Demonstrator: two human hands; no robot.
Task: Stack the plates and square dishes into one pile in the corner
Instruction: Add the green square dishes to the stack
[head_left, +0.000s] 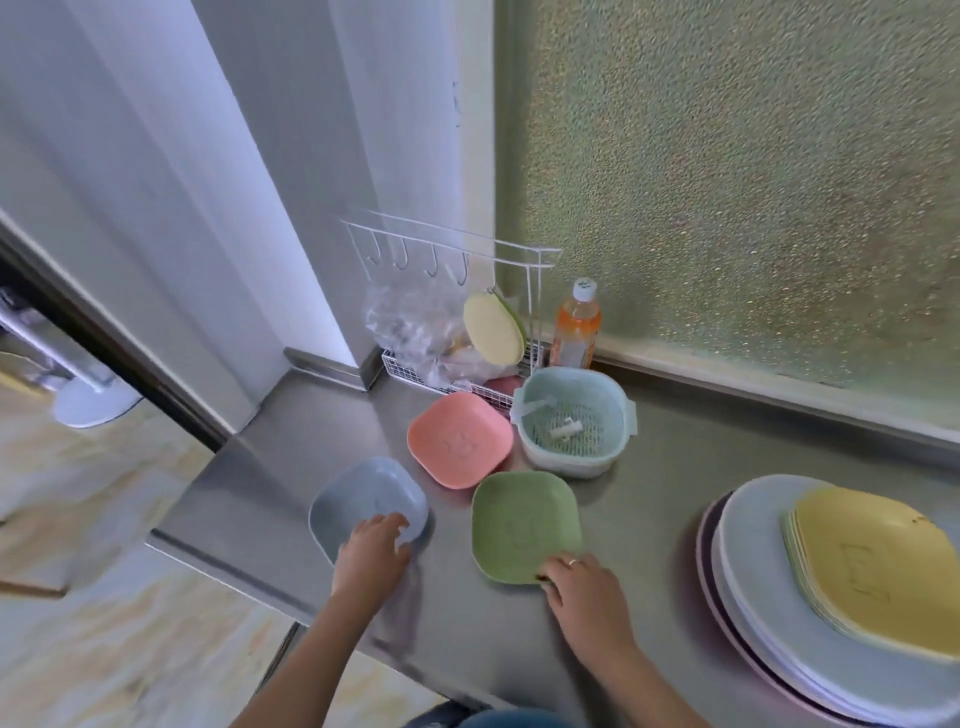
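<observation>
Left hand (375, 545): your fingers curl over the blue dish (367, 501) rim, ready to lift.
Right hand (582, 582): your grip pinches the green dish (524, 522) edge, likely for stacking.

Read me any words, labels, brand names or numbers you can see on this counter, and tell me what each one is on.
No text can be read.
Orange bottle: its label is too blurred to read.
Yellow square dish: dark bracket-like marks, not legible as words.
Pink square dish, blue square dish, green square dish: faint embossed motifs, no letters discernible.
</observation>
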